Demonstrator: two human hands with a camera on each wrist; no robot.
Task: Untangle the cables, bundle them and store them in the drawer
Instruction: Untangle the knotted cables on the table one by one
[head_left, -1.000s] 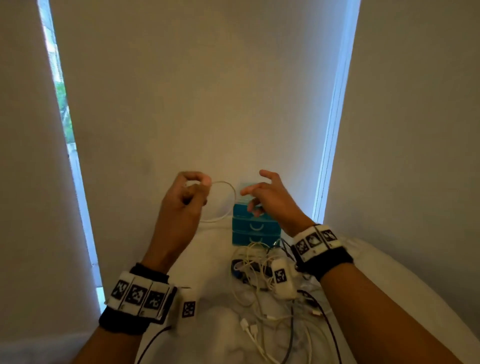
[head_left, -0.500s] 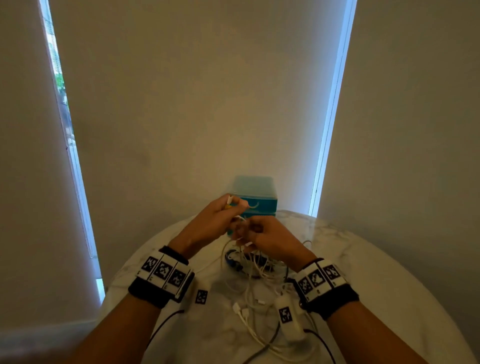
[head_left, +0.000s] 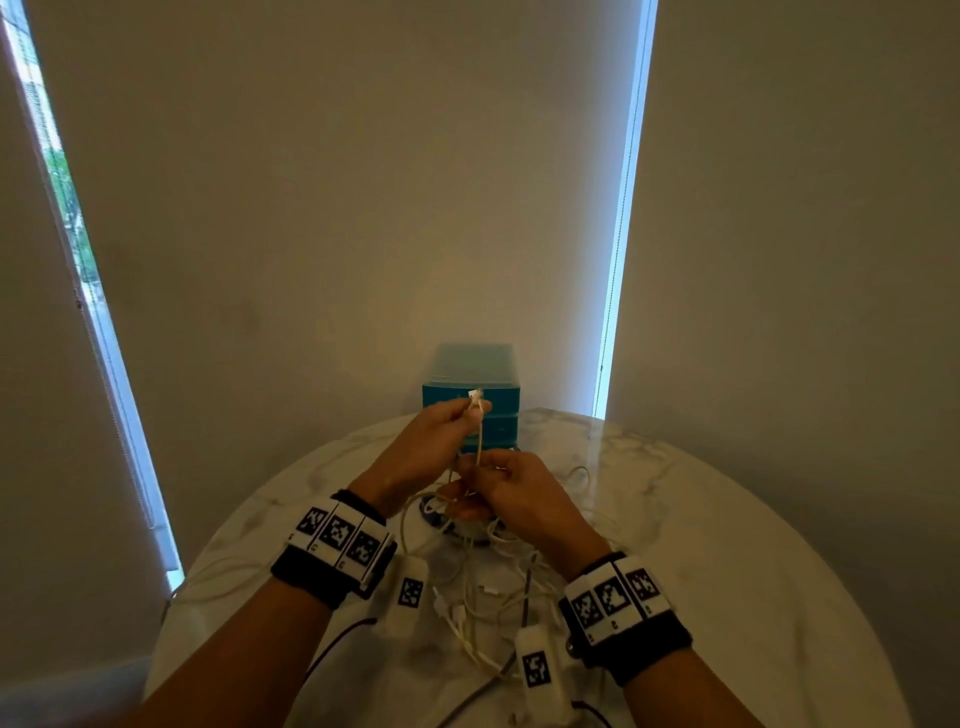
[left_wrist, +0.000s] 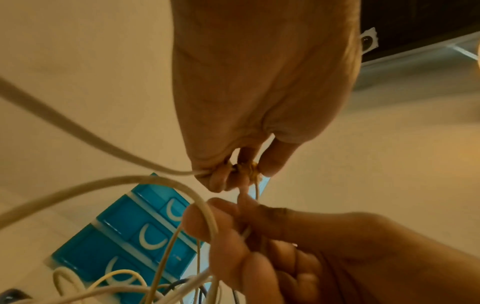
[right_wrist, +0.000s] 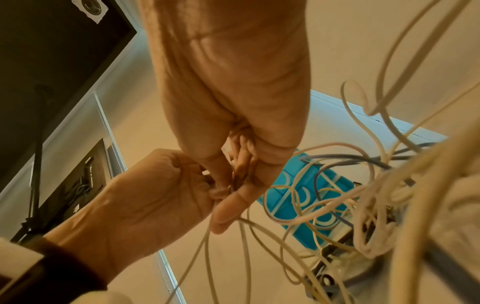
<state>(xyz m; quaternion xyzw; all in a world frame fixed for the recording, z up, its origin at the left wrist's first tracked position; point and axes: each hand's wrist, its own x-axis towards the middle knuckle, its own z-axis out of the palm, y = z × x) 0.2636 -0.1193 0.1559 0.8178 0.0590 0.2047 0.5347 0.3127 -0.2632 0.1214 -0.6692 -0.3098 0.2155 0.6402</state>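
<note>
A tangle of white cables (head_left: 485, 587) with a few dark ones lies on the round marble table (head_left: 727, 545). My left hand (head_left: 470, 413) pinches one white cable (head_left: 480, 439) just under its plug end, in front of the teal drawer unit (head_left: 470, 395). Just below, my right hand (head_left: 467, 486) grips the same cable, which runs down into the tangle. In the left wrist view a thin yellowish band (left_wrist: 253, 168) sits at the left hand's fingertips (left_wrist: 221, 181). The right hand (right_wrist: 233, 185) touches the left hand (right_wrist: 155, 195). All drawers look closed (left_wrist: 135, 236).
The drawer unit (right_wrist: 293, 205) stands at the table's far edge against a blind-covered window (head_left: 337, 208). Cable loops (right_wrist: 376, 205) hang beside my right hand. Wrist camera leads (head_left: 337, 644) trail over the near table.
A second ago my hands were raised and apart with a thin loop between them. They have come down and together onto the white cable, and the left hand has lifted the plug end slightly.
</note>
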